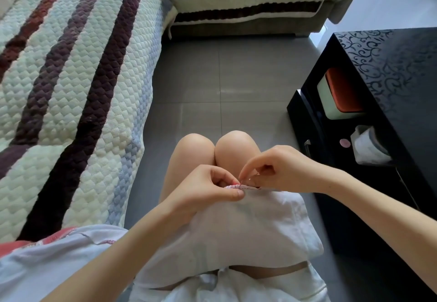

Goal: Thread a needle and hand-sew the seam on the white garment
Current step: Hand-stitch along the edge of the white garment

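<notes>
The white garment (pixel 236 226) lies spread over my lap, its far edge lifted above my knees. That edge carries a pink-stitched seam (pixel 243 186). My left hand (pixel 212 188) pinches the seam between thumb and forefinger. My right hand (pixel 276 171) is curled just right of it, fingertips pinching at the seam edge where a thin needle (pixel 250 178) barely shows. The thread is too fine to make out.
A quilted striped sofa cover (pixel 71 89) fills the left side, with more white and red cloth (pixel 47 252) on it near my left elbow. A black patterned table (pixel 390 70) stands at the right, holding an orange-lidded box (pixel 340 93) and tissue (pixel 369 145). Grey tiled floor (pixel 224 77) lies ahead.
</notes>
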Motion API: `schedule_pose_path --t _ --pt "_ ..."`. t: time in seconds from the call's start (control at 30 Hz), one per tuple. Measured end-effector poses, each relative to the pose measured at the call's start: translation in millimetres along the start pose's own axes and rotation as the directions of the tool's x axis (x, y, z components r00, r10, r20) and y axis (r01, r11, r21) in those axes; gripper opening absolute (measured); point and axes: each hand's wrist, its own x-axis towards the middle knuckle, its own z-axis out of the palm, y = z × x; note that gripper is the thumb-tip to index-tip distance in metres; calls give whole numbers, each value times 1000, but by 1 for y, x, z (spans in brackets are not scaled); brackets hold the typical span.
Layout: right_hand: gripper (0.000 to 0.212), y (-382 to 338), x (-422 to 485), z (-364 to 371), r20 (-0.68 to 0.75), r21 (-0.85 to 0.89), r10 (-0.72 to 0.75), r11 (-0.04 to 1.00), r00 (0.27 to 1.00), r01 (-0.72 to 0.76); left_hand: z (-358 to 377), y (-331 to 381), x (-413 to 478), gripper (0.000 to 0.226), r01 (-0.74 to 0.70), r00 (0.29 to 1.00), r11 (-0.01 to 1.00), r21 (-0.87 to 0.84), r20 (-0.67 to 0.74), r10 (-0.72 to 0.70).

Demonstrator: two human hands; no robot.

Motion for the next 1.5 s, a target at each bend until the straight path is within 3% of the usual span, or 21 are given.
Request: schedule_pose_path --t 0.1,0.27,0.53,0.7,0.8,0.87,0.93,1.2,1.5 --pt "6 0 -1 1 -5 73 30 997 1000 -30 2 2 -1 9 5 1000 1000 13 6 -5" --pt "15 -4 -2 -11 -73 257 36 966 997 -16 5 4 -2 7 13 1000 999 42 -14 -13" --pt "10 -11 -5 -8 -310 37 3 999 951 9 4 5 -3 9 -7 1000 999 53 -15 8" --pt "10 -12 1 5 -459 17 44 999 887 -41 5 3 -3 19 -5 1000 998 65 -6 5" --pt "2 -9 0 9 -375 56 64 997 925 -47 4 0 -4 13 -15 1000 998 54 8 14" --pt "11 -6 -5 10 -252 196 85 980 964 -35 3 -2 -6 8 -29 1000 999 45 4 29" --pt "4 -4 -11 13 -187 277 72 961 980 -18 0 -4 -5 10 -35 999 999 22 8 35" --pt "13 -1 -21 32 -282 147 -23 987 959 67 0 -4 1 4 -40 998 999 30 49 39" --pt "13 3 -22 39 -227 341 14 938 974 66 -1 -5 4 7 -42 996 999 0 83 42"
